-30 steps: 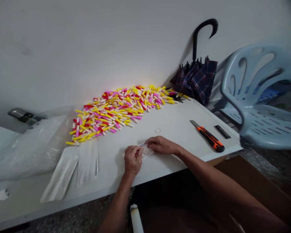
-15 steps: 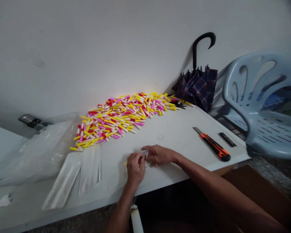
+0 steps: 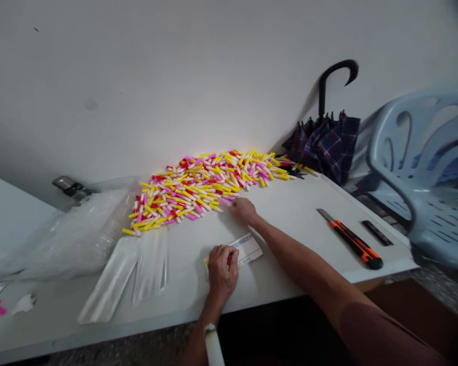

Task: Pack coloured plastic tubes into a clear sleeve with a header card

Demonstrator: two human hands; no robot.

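My left hand (image 3: 222, 269) is closed at the near side of the table, on a flat white printed packet (image 3: 251, 249) with blue lettering. Something dark red shows between its thumb and fingers, and a bit of yellow peeks out at the packet's left end. My right hand (image 3: 245, 210) reaches forward to the near edge of a heap of small white tubes with yellow, pink and red caps (image 3: 191, 190). Its fingertips are close to a pink-capped tube (image 3: 226, 202); they are partly hidden and blurred, so their grip is unclear.
Clear plastic sleeves (image 3: 110, 279) and a large plastic bag (image 3: 76, 229) lie to the left. On the right are an orange-black utility knife (image 3: 353, 239), blade out, and a black strip (image 3: 377, 233). Beyond stand a folded plaid umbrella (image 3: 328, 145) and a blue-grey chair (image 3: 438, 203).
My right hand has left the packet beside my left hand and moved forward to the heap, uncovering the blue lettering. My left hand keeps its hold. The view has shifted slightly.
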